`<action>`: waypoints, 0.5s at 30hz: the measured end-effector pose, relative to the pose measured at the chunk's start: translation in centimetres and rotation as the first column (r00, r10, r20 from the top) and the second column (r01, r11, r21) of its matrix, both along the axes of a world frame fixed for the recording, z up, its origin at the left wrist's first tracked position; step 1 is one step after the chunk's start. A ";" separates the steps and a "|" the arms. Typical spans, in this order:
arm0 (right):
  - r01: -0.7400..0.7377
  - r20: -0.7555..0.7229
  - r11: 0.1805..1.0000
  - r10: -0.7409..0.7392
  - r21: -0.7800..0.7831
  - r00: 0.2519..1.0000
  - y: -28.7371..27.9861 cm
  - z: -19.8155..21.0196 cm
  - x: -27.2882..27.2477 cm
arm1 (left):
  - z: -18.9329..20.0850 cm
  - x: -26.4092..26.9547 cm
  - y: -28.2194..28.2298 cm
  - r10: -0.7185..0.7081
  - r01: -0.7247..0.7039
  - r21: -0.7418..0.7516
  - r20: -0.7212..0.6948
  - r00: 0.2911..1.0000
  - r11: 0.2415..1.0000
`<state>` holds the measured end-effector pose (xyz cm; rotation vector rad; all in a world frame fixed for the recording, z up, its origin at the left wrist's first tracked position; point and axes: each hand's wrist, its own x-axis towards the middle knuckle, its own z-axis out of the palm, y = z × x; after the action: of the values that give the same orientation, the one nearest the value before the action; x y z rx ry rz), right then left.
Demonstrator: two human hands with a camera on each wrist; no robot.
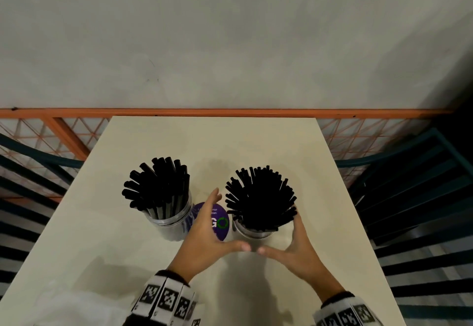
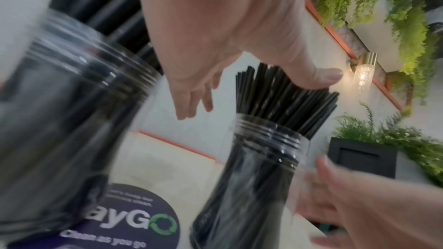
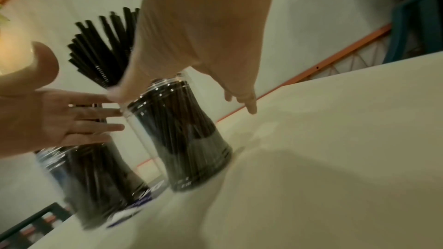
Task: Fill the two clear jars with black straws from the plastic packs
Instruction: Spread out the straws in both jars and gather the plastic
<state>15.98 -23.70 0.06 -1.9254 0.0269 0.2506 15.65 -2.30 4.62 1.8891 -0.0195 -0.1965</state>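
Two clear jars stand on the cream table [image 1: 230, 141], both packed with black straws. The left jar [image 1: 174, 226] holds thicker straws [image 1: 158, 185]. The right jar [image 1: 252, 232] holds thin straws [image 1: 261, 197] that fan outwards. My left hand [image 1: 207, 233] and right hand [image 1: 294, 243] flank the right jar, fingers straight, thumbs almost meeting in front of it. In the left wrist view my left thumb [image 2: 323, 77] lies on the straw tips above the right jar [image 2: 251, 177]. In the right wrist view the left fingers [image 3: 103, 113] reach that jar's [image 3: 187, 139] rim.
A round purple sticker [image 1: 221, 220] lies on the table between the jars. Dark slatted chairs stand to the left [image 1: 25, 197] and right [image 1: 422, 197]. An orange rail [image 1: 230, 112] with mesh runs behind the table's far edge, in front of a grey wall.
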 end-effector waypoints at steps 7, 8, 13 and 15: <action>-0.155 -0.279 0.907 0.043 -0.391 0.959 2.3 -1.6 -4.4 | 2.5 -4.8 5.0 0.284 -0.307 0.005 0.363 0.887 0.952; -0.212 -0.258 0.895 0.114 -0.393 0.959 3.3 -1.3 -4.6 | 2.8 -5.2 5.9 0.349 -0.373 -0.016 0.389 0.853 0.928; -0.247 -0.009 0.942 0.252 -0.226 0.968 10.7 1.7 -3.5 | 2.6 -5.1 10.6 0.609 -0.612 -0.106 0.330 0.721 0.783; -0.212 0.111 0.966 0.230 -0.147 0.967 13.4 3.1 -2.0 | 2.4 -3.9 11.7 0.559 -0.557 -0.085 0.249 0.791 0.826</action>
<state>13.94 -10.34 3.15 -2.0767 -0.2644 0.2800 11.72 9.43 7.06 1.8176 0.3585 0.4664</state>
